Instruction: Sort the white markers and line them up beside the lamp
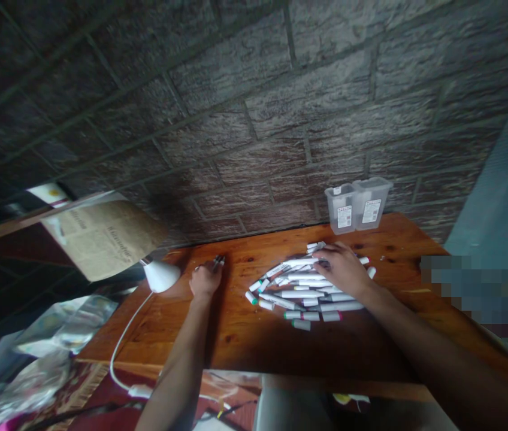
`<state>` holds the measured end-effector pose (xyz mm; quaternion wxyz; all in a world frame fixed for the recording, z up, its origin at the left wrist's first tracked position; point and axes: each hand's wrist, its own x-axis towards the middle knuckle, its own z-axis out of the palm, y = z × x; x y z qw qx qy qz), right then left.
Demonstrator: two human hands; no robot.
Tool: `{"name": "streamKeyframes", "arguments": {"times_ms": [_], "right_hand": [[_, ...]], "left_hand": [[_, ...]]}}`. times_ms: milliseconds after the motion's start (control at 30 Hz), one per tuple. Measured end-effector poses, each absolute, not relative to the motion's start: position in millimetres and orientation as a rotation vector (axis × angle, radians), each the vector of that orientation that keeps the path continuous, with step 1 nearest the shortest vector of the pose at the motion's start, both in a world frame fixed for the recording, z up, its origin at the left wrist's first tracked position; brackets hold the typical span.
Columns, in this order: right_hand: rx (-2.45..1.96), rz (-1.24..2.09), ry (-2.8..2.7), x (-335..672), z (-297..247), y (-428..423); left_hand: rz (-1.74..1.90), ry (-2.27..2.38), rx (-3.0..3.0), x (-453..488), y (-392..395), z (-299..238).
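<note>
Altogether, two containers [362,206] stand beyond many markers [302,294].

left hand [206,279]: curled, forearm [182,356] extended | right hand [342,264]: palm down, fingers [327,256] bent

White markers [302,294] and short caps [331,316] with coloured ends lie loosely heaped on the wooden tabletop [240,344].

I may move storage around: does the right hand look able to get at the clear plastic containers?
Probably yes: the right hand is at the marker pile, with no visible obstacle before the containers.
</note>
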<state>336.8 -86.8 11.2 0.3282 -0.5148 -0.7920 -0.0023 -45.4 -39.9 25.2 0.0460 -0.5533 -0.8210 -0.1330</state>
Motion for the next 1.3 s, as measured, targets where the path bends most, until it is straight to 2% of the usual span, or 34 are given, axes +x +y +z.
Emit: {"name": "streamKeyframes", "arguments": {"times_ms": [533,633,933,1067,1300], "right_hand": [[-1.339,0.187,-2.017,337.7,12.5,-86.1],[-1.257,0.389,-1.831,338.2,12.8,-87.0],[-0.829,1.357,-0.731,355.0,31.1,-86.2],[-0.709,1.467,-0.606,361.5,41.5,-89.9],[-0.721,1.64,-0.733,349.6,38.0,-97.5]], "left_hand": [[-0.363,-2.539,-1.667,-37.6,-39.3,26.7],[-0.361,-2.547,-1.687,-37.2,-39.7,26.5],[-0.368,-2.624,-1.696,-43.1,-39.2,29.7],[-0.371,-2.622,-1.703,-43.1,-39.6,29.5],[-0.388,-2.623,-1.69,-41.6,-41.6,30.1]]}}
